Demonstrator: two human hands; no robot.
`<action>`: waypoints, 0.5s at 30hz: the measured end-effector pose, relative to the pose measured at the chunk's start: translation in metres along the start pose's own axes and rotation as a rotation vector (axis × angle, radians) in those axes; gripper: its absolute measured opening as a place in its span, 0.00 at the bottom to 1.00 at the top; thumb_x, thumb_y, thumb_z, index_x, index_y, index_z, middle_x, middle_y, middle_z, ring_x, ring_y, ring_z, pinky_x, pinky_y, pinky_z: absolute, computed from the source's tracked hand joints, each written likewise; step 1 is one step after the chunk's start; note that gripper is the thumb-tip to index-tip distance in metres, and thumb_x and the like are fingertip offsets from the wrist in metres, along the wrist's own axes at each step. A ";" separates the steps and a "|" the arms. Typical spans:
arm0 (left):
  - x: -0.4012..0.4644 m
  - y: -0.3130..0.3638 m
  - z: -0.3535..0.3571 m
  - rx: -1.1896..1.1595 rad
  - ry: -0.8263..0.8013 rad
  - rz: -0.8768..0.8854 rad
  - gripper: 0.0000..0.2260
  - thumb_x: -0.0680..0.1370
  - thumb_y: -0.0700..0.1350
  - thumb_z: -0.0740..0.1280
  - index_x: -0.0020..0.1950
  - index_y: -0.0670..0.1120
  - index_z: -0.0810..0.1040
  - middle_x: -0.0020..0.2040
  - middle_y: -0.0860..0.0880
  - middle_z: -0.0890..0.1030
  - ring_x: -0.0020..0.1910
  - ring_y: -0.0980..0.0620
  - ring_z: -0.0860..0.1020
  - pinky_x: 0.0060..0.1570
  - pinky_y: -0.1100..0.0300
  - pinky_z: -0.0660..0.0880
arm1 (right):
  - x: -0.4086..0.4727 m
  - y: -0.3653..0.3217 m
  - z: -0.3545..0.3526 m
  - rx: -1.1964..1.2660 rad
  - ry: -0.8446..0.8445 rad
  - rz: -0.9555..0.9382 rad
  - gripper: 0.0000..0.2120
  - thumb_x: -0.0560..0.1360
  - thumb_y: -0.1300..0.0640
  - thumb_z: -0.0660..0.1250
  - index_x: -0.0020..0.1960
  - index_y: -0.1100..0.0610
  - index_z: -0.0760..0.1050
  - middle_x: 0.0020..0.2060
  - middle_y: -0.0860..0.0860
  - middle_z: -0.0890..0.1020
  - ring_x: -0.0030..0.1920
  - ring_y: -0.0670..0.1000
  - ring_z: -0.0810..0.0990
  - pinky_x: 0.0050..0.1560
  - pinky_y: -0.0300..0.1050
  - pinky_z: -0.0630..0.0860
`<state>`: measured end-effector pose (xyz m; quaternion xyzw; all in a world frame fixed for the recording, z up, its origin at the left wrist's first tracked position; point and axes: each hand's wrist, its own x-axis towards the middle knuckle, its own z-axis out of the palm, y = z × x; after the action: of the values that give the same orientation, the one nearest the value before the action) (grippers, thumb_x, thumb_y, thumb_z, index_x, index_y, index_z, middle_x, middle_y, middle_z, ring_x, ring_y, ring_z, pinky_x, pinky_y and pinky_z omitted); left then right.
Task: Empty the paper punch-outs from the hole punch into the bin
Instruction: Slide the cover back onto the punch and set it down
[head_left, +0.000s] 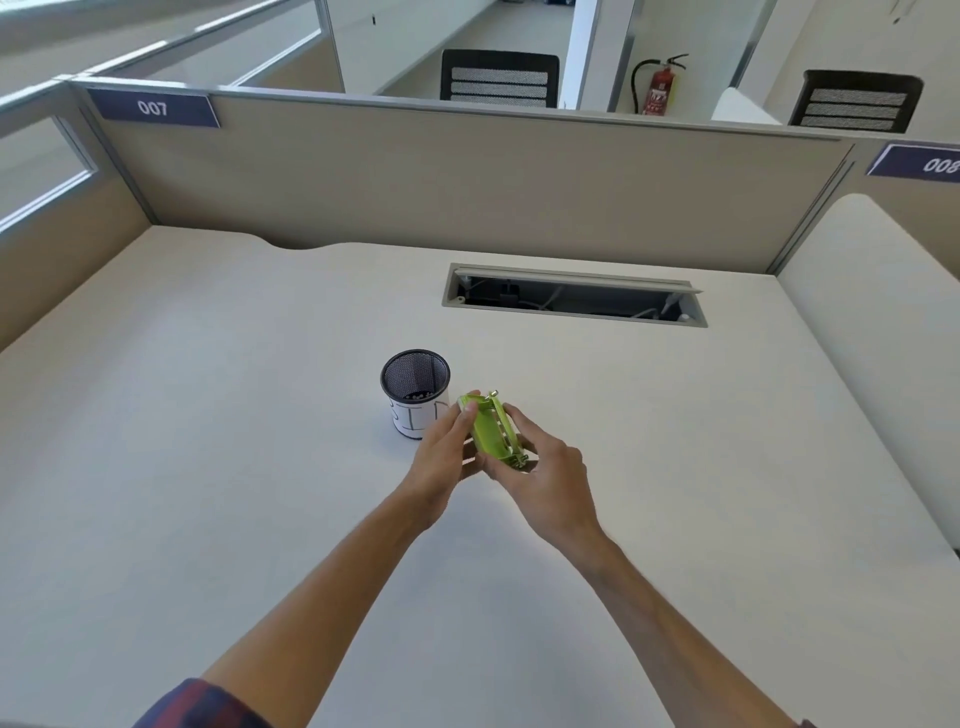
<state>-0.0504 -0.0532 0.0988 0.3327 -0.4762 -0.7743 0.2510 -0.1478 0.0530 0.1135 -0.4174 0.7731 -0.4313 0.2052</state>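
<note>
**Fig. 1. Both hands on the hole punch, beside the bin**

My left hand (441, 449) and right hand (540, 467) hold the green hole punch (491, 431) between them, above the desk (208, 467) and just right of the bin (415, 392). L hand: fingers closed around the punch's left side, thumb tip pressed on its upper green face. R hand: fingers wrapped on the right edge and lower end, near the metal hinge parts. The punch is tilted, one end pointing away from me twd the bin's right side, the other end low in my R palm; a small metal pin shows at the far end. Whether the base tray is open or shut I can't tell.

The bin is a small black mesh cup w/ a white paper label wrapped round its lower half; marks on the label are partly hidden by my L fingers. It stands upright on the desk, and a few pale specks show at its bottom. Punch and bin look close; whether they touch I can't tell.

Background: cable slot (574, 296) in the desk behind, beige partition (467, 182) w/ plates "007" (153, 108) and "008" (940, 165), two office chairs, a red fire extinguisher (658, 88). Plaid sleeve (202, 706) at bottom left.
</note>
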 end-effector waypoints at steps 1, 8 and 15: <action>0.000 -0.003 -0.002 0.092 0.039 0.019 0.13 0.82 0.55 0.60 0.58 0.52 0.81 0.50 0.50 0.86 0.47 0.53 0.84 0.41 0.62 0.79 | 0.001 0.003 0.000 0.005 0.018 0.010 0.29 0.71 0.42 0.73 0.70 0.43 0.71 0.46 0.45 0.85 0.40 0.46 0.82 0.48 0.44 0.79; 0.007 -0.030 -0.040 0.680 0.694 0.250 0.12 0.71 0.53 0.75 0.46 0.49 0.75 0.44 0.54 0.81 0.43 0.54 0.80 0.42 0.53 0.76 | 0.011 0.046 -0.021 -0.079 0.203 0.118 0.25 0.71 0.47 0.75 0.67 0.47 0.76 0.40 0.44 0.82 0.29 0.39 0.74 0.37 0.25 0.69; 0.039 -0.036 -0.062 0.845 0.692 0.160 0.41 0.66 0.52 0.79 0.73 0.43 0.63 0.69 0.44 0.71 0.68 0.43 0.70 0.66 0.45 0.65 | 0.033 0.084 -0.044 -0.219 0.338 0.136 0.25 0.73 0.52 0.73 0.69 0.55 0.74 0.50 0.54 0.86 0.48 0.57 0.83 0.49 0.47 0.74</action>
<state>-0.0314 -0.1007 0.0352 0.6026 -0.6590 -0.3396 0.2955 -0.2358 0.0711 0.0684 -0.3060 0.8650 -0.3938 0.0549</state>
